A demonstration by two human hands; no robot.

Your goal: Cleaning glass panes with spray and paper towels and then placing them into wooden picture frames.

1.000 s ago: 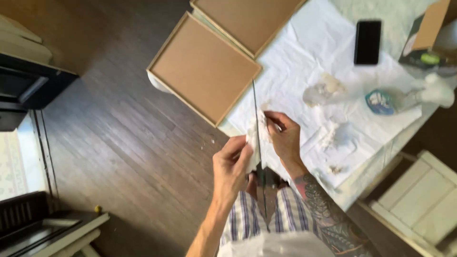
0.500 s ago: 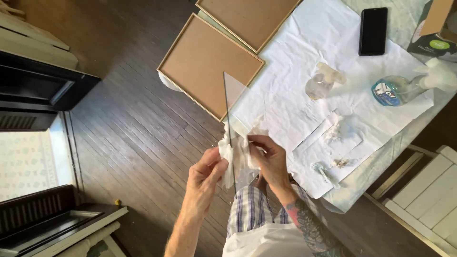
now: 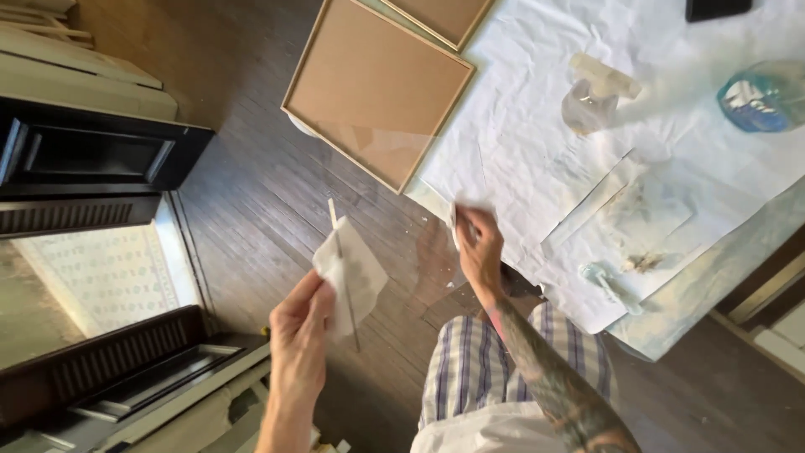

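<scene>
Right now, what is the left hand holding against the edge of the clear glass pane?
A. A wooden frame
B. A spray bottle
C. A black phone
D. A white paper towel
D: the left hand pinches a crumpled white paper towel over the near edge of the glass pane.

The desk (image 3: pixel 537 159) fills the frame from twelve to three o'clock, with two framed boards (image 3: pixel 377 88) lying on its corner at eleven to twelve o'clock, one behind the other; a spray bottle (image 3: pixel 759 96) lies at two o'clock, a crumpled wad (image 3: pixel 587 105) just left of it, a phone (image 3: pixel 717 8) behind both. The left hand (image 3: pixel 298 335) sits at seven o'clock over the floor (image 3: pixel 243 210), a pane of glass (image 3: pixel 394 218) held between it and the right hand (image 3: pixel 480 247) near centre; a cabinet (image 3: pixel 84 159) stands at nine o'clock.
</scene>
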